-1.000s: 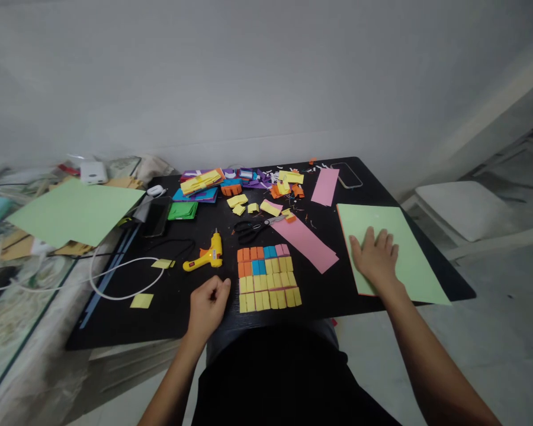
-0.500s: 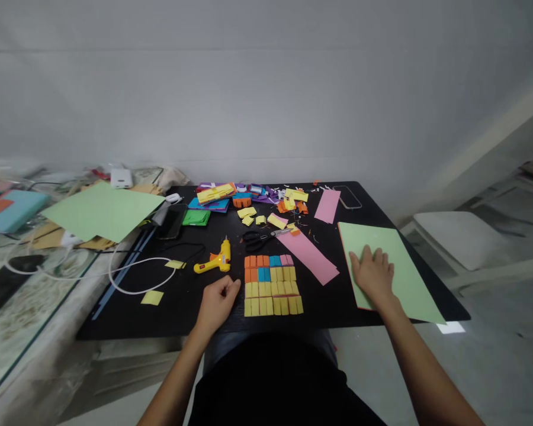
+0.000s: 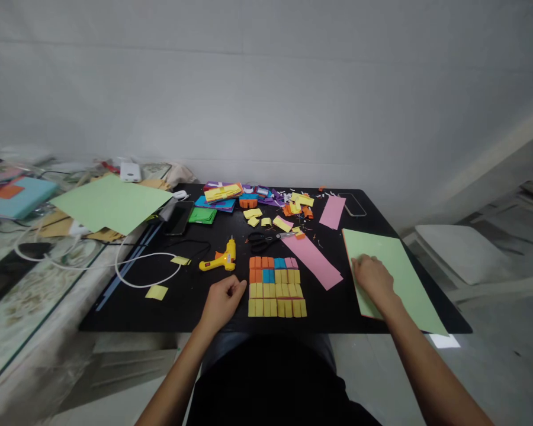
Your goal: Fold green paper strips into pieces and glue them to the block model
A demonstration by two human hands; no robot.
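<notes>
My left hand (image 3: 223, 300) rests on the black table (image 3: 160, 313) with its fingers curled, closed; nothing shows in it. Just right of it lie rows of small folded paper pieces (image 3: 278, 291), mostly yellow, with orange, blue and pink ones at the top. My right hand (image 3: 373, 278) lies on a stack of light green sheets (image 3: 408, 272), its fingers bent and drawn together; whether they pinch anything is hidden. Beyond my left hand is a yellow glue gun (image 3: 222, 258). Black scissors (image 3: 263, 239) lie beside pink paper strips (image 3: 317, 263).
Folded colored papers (image 3: 222, 193) and scraps lie along the back edge. A phone (image 3: 179, 218) and a white cable (image 3: 160, 254) are at the left, by a large green sheet (image 3: 115, 204). A white stool (image 3: 448, 251) stands right.
The fingers of my right hand, spread before, are now bent and closer together on the green sheets. My left hand stays curled. The view has shifted slightly.
</notes>
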